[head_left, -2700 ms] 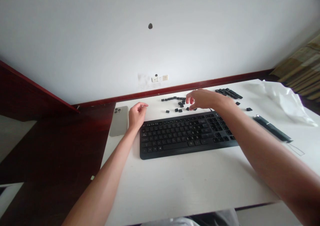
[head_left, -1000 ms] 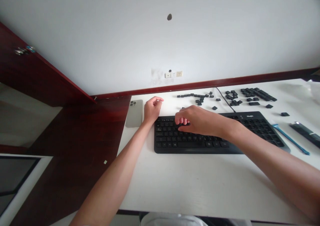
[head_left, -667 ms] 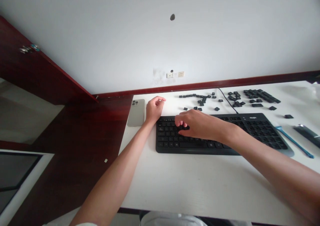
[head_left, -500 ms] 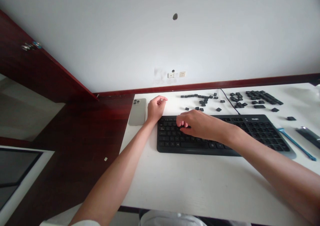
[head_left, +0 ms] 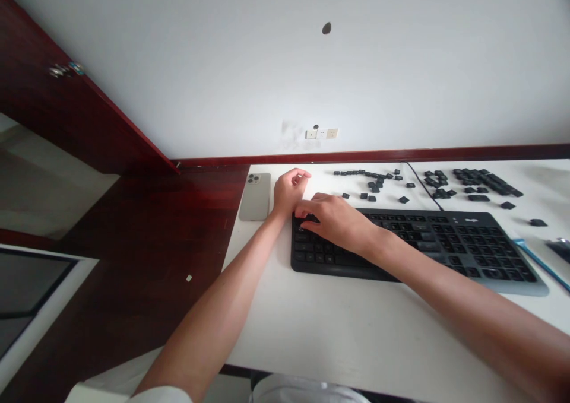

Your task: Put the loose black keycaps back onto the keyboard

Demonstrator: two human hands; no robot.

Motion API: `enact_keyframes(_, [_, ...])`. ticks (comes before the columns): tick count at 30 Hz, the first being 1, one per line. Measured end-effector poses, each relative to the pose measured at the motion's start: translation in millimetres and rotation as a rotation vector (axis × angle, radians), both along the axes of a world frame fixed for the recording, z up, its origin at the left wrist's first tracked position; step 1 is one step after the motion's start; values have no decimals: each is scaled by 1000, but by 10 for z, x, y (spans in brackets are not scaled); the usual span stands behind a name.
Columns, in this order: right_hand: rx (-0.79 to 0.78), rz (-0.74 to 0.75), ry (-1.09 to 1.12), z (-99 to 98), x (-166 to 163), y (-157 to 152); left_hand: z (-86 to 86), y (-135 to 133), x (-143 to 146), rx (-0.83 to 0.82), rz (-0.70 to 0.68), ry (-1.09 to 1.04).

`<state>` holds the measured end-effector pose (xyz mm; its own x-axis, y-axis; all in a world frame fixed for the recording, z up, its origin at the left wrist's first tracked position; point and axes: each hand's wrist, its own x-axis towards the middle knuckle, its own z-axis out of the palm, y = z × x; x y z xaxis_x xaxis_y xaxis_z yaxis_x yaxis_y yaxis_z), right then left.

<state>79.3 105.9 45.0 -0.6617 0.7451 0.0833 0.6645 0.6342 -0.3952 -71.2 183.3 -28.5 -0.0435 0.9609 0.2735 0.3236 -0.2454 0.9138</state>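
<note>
A black keyboard (head_left: 347, 266) lies on the white table, with bare key positions at its right and keycaps at its left. Over the keyboard's upper left keys is my right hand (head_left: 332, 219). Its fingers are bent, the thumb stands apart, and no held object shows. My left hand (head_left: 288, 192) rests by the keyboard's upper left corner, fingers curled and thumb near the index finger; whatever they may hold is hidden. Left of it lies a phone (head_left: 256, 198), camera side up. Loose black keycaps (head_left: 376, 184) are spread behind the keyboard.
More keycaps (head_left: 485, 180) are grouped at the back right. The keyboard cable (head_left: 423, 184) runs back between the keycaps. A blue tool (head_left: 541, 263) lies right of the keyboard. Beyond the white table (head_left: 320, 326) stands a wall with sockets (head_left: 321, 134); a dark red door (head_left: 80, 100) is at left.
My right hand has moved left across the keys to the keyboard's upper left, close to my left wrist. The view has shifted slightly; my left hand stays by the keyboard's corner.
</note>
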Motion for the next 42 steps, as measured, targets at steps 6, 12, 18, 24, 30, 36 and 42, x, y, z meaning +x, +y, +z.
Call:
enact_keyframes(6, [45, 22, -101, -5, -92, 29, 0, 4, -8, 54, 42, -136])
enact_keyframes(12, [54, 57, -171, 36, -118, -26, -6, -28, 14, 64, 68, -38])
enact_keyframes(18, [69, 66, -173, 19, -107, -37, 6, -45, 18, 67, 80, -45])
enact_keyframes(24, [64, 61, -138, 18, -109, -13, 3, -45, 19, 87, 81, -34])
enact_keyframes(30, [74, 107, -105, 24, -100, -25, -9, -40, 16, 80, 81, -24])
enact_keyframes(36, [39, 123, 5, -45, -37, 65, -11, -35, 14, 86, 86, -30])
enact_keyframes(42, [15, 135, 89, -117, 33, 115, 0, -29, 13, 79, 91, -26])
